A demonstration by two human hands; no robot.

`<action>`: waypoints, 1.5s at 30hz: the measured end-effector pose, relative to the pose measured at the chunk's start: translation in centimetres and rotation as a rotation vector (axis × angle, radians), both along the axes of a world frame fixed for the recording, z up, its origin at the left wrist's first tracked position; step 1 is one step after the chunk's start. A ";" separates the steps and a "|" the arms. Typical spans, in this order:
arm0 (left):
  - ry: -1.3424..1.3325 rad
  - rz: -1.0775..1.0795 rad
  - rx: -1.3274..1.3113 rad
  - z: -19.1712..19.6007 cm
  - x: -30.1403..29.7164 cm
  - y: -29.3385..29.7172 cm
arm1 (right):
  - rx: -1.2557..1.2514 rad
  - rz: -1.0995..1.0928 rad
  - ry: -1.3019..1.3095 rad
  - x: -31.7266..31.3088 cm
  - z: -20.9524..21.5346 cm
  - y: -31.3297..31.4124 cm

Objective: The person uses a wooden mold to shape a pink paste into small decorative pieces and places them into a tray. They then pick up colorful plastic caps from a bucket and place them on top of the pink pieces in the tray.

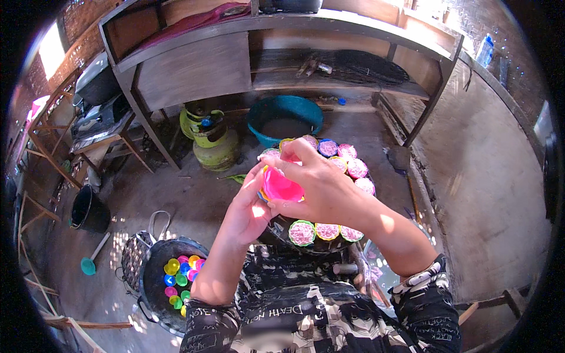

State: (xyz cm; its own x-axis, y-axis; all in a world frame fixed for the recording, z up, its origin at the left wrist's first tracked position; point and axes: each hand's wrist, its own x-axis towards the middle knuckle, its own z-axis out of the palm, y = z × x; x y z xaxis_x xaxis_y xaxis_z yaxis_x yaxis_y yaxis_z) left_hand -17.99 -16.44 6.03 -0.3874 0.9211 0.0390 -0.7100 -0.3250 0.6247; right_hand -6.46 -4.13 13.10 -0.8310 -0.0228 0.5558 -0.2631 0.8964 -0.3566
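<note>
In front of my chest I hold a bright pink plastic cup (281, 185) between both hands. Yellow and blue edges show beneath its rim, like further cups stacked under it. My left hand (246, 207) wraps round the cup's left side. From the right, my right hand (321, 183) bends over it, fingers at the far rim and thumb at the near rim. Below and behind my hands is a dark round tray (272, 236), partly hidden. Around it sit several coloured cups filled with a pale pink, crumbly-looking mass, such as a green-edged filled cup (302, 233).
At lower left, a black basin (154, 303) holds several small coloured cups (172, 266). Ahead stand a teal basin (285, 117) and green gas cylinders (215, 144) under a wooden shelf (194, 65). A black bucket (90, 210) and a teal scoop (88, 266) are leftward.
</note>
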 end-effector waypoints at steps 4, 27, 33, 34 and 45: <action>-0.123 0.011 -0.030 -3.6 -0.7 -2.2 | -0.248 0.075 -0.082 -1.5 -2.2 0.2; -0.423 0.360 -0.014 -12.8 -3.0 -11.8 | 0.070 -0.022 -0.361 -1.9 -12.6 -1.6; -0.371 0.399 -0.042 -14.8 -3.8 -13.6 | 0.124 -0.011 -0.398 -1.5 -11.9 -1.0; -0.362 0.408 -0.023 -15.6 -4.0 -14.3 | 0.125 -0.004 -0.370 -1.5 -11.8 -0.9; -0.668 1.035 -0.521 -34.3 -3.8 -29.4 | 0.006 -0.420 -0.080 8.0 -10.3 4.2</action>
